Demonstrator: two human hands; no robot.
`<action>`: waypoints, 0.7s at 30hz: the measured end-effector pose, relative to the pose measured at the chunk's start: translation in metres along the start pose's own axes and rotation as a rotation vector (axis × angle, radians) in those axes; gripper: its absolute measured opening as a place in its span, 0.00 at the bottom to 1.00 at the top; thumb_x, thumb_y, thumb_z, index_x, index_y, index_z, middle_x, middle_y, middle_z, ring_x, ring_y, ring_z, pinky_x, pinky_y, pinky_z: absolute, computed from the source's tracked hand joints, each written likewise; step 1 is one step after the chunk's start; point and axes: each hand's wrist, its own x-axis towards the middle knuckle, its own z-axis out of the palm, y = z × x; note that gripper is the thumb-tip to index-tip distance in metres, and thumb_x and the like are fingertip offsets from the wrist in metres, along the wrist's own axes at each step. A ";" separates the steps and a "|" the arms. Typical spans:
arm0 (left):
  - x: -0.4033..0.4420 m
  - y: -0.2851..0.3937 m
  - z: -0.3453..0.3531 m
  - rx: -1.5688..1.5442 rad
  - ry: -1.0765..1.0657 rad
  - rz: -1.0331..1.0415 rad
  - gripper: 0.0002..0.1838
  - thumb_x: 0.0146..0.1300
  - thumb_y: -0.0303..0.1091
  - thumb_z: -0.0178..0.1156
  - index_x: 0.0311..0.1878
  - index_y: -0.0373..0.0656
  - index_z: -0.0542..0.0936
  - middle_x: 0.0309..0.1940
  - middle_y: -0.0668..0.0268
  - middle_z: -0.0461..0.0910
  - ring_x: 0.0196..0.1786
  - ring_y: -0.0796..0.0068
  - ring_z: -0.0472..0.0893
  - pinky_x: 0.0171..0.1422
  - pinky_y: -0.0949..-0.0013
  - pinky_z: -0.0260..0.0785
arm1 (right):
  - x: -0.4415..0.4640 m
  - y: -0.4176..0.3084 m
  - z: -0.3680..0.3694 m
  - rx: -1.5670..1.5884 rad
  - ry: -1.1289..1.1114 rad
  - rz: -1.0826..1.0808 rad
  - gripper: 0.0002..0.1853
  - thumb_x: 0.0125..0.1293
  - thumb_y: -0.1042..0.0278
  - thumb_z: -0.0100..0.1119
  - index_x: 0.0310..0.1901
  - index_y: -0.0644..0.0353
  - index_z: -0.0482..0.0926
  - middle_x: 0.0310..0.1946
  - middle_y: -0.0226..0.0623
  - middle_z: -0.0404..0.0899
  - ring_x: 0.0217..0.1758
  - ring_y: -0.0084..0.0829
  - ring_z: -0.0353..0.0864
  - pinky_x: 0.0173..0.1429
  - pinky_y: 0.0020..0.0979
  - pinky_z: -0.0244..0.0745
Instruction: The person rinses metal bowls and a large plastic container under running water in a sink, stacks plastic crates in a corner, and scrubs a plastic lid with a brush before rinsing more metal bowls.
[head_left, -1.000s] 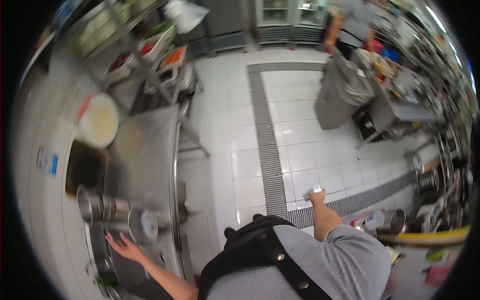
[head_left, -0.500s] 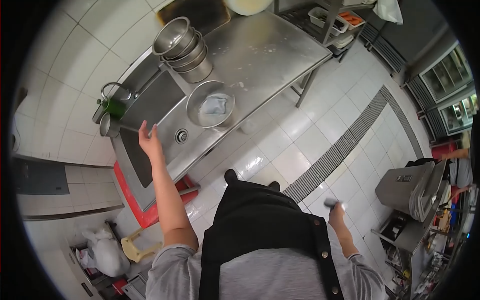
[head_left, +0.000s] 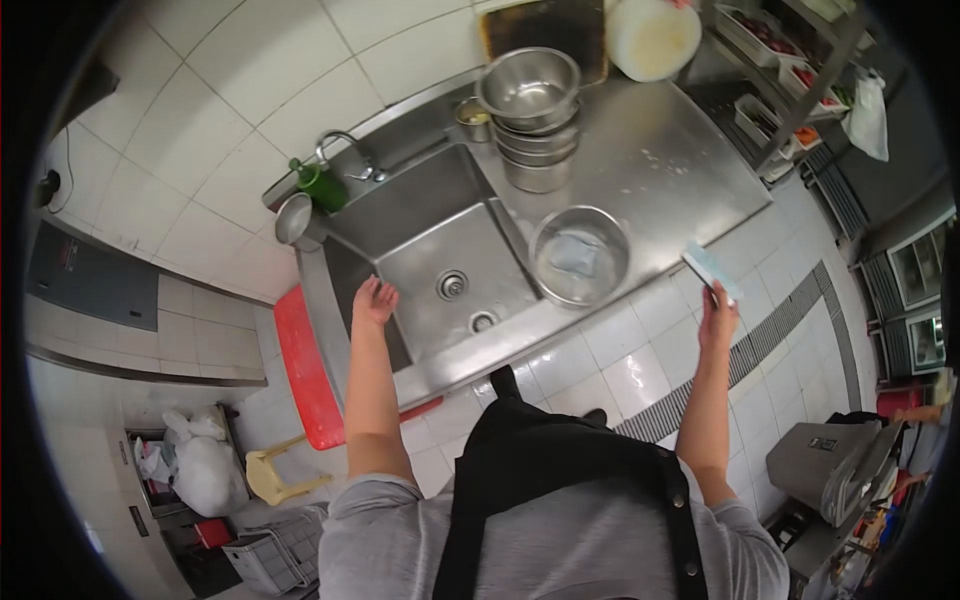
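Note:
My left hand point(head_left: 376, 299) is over the left part of the steel sink point(head_left: 425, 262), its fingers apart and nothing in them. At the counter's front edge, my right hand point(head_left: 718, 318) grips the handle of a flat, pale blue-white tool point(head_left: 708, 268); its exact kind is unclear. A steel bowl point(head_left: 607, 235) holding a light blue cloth point(head_left: 574, 254) sits between the hands, right of the basin. Behind it stands a stack of steel pots and bowls point(head_left: 537, 145).
A green bottle point(head_left: 322, 187) and a metal pot point(head_left: 300, 222) stand by the faucet point(head_left: 350, 150). A red board point(head_left: 303, 370) and yellow stool point(head_left: 279, 474) are lower left. Shelving point(head_left: 815, 60) rises upper right; a grey bin point(head_left: 822, 465) and a co-worker's arm point(head_left: 915, 413) are at right.
The view has turned towards the sink and counter. My right hand has come forward to the counter edge with the tool. My left hand remains empty, by the basin.

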 end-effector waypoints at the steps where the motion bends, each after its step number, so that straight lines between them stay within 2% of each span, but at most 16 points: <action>1: 0.009 0.015 0.003 0.042 0.002 0.084 0.28 0.64 0.40 0.61 0.66 0.46 0.67 0.59 0.54 0.68 0.57 0.65 0.71 0.58 0.60 0.69 | -0.002 0.002 0.003 -0.011 0.019 -0.013 0.17 0.61 0.77 0.65 0.50 0.66 0.71 0.46 0.41 0.77 0.49 0.31 0.80 0.58 0.30 0.79; 2: 0.018 0.030 0.006 0.087 0.004 0.164 0.27 0.65 0.40 0.61 0.65 0.44 0.69 0.58 0.55 0.70 0.56 0.67 0.72 0.59 0.62 0.69 | -0.001 0.005 0.000 -0.039 0.040 -0.021 0.18 0.60 0.77 0.65 0.50 0.67 0.71 0.46 0.41 0.77 0.49 0.32 0.80 0.57 0.31 0.80; 6: 0.010 0.105 0.059 0.280 -0.088 0.835 0.17 0.68 0.36 0.58 0.56 0.37 0.78 0.38 0.69 0.79 0.37 0.83 0.75 0.44 0.78 0.67 | -0.013 0.011 0.013 -0.123 0.167 -0.002 0.16 0.61 0.78 0.63 0.47 0.72 0.69 0.47 0.46 0.77 0.51 0.34 0.80 0.60 0.31 0.80; 8: -0.013 0.136 0.102 0.290 -0.117 1.067 0.15 0.69 0.36 0.58 0.53 0.35 0.80 0.37 0.71 0.78 0.34 0.84 0.72 0.38 0.76 0.64 | -0.017 0.018 0.028 -0.134 0.237 -0.019 0.17 0.61 0.79 0.63 0.48 0.72 0.68 0.47 0.46 0.77 0.51 0.34 0.80 0.61 0.31 0.79; 10: -0.006 0.162 0.123 0.494 -0.123 1.265 0.15 0.69 0.36 0.58 0.49 0.34 0.82 0.37 0.67 0.80 0.36 0.81 0.75 0.40 0.74 0.66 | -0.026 0.030 0.043 -0.136 0.271 -0.041 0.21 0.59 0.80 0.65 0.50 0.74 0.66 0.48 0.48 0.76 0.51 0.36 0.80 0.59 0.32 0.80; 12: 0.009 0.177 0.145 0.527 -0.092 1.280 0.14 0.68 0.36 0.59 0.46 0.33 0.83 0.35 0.65 0.80 0.36 0.79 0.76 0.41 0.72 0.67 | -0.032 0.042 0.056 -0.135 0.276 -0.075 0.29 0.55 0.82 0.67 0.54 0.77 0.61 0.49 0.53 0.74 0.51 0.40 0.81 0.57 0.34 0.82; 14: 0.009 0.177 0.158 0.588 0.003 1.263 0.14 0.67 0.36 0.60 0.40 0.32 0.84 0.30 0.62 0.80 0.33 0.76 0.76 0.40 0.70 0.67 | -0.038 0.051 0.064 -0.114 0.254 -0.080 0.27 0.55 0.82 0.67 0.52 0.76 0.62 0.48 0.52 0.74 0.50 0.41 0.81 0.56 0.34 0.83; 17: 0.000 0.163 0.174 0.603 0.045 1.357 0.14 0.66 0.36 0.61 0.38 0.31 0.84 0.31 0.61 0.81 0.33 0.75 0.76 0.40 0.69 0.67 | -0.042 0.059 0.076 -0.119 0.263 -0.085 0.24 0.55 0.82 0.67 0.50 0.75 0.64 0.47 0.51 0.76 0.49 0.40 0.81 0.56 0.33 0.82; 21: -0.010 0.137 0.199 0.671 -0.023 1.374 0.14 0.66 0.36 0.61 0.37 0.32 0.84 0.31 0.61 0.81 0.33 0.74 0.77 0.40 0.68 0.68 | -0.031 0.070 0.073 -0.148 0.277 -0.105 0.20 0.56 0.82 0.67 0.48 0.72 0.67 0.46 0.47 0.77 0.48 0.39 0.82 0.54 0.33 0.82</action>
